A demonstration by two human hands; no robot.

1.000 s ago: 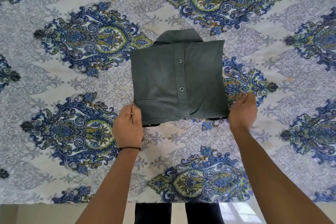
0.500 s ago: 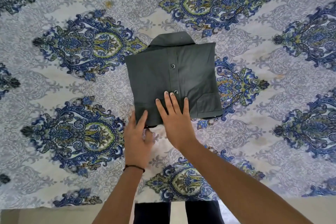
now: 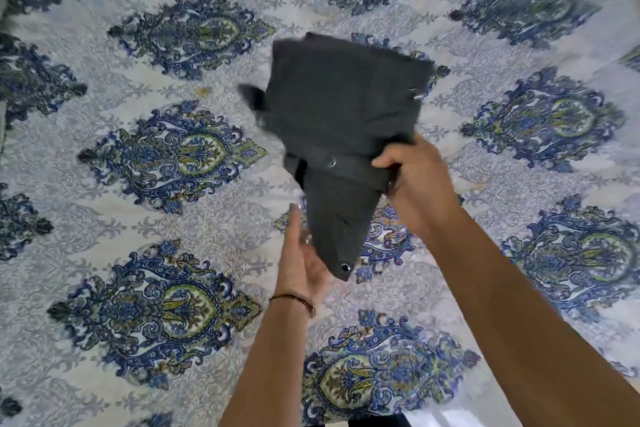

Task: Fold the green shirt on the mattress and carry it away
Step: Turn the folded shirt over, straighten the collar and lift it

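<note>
In the head view, the green shirt (image 3: 339, 107) sat in the middle of the frame, folded into a thick bundle and tilted, its outline smeared by motion blur. It appeared to be held up off the mattress (image 3: 138, 218) rather than lying flat on it. The right hand (image 3: 415, 180) had it by the lower right corner. That hand's grip pinched the cloth, with the thumb on top of the dark placket band and the fingers curled out of sight beneath.

One loose layer drooped from the bundle toward the lower centre of the frame and narrowed to a corner that carried a shiny snap (image 3: 345, 267). A second snap (image 3: 332, 162) showed on the band just left of the thumb. A pointed bit of cloth, likely the collar, stuck out at the bundle's left edge.

The left hand (image 3: 304, 256) lay just under that drooping corner, palm turned up, its grip spread with the fingers straight and pinching nothing. The cloth overlapped the palm, though whether they touched I could not tell. A thin dark bracelet (image 3: 294, 300) circled the left wrist.

The mattress filled nearly the whole frame, covered in pale fabric printed with blue and green medallions.
</note>
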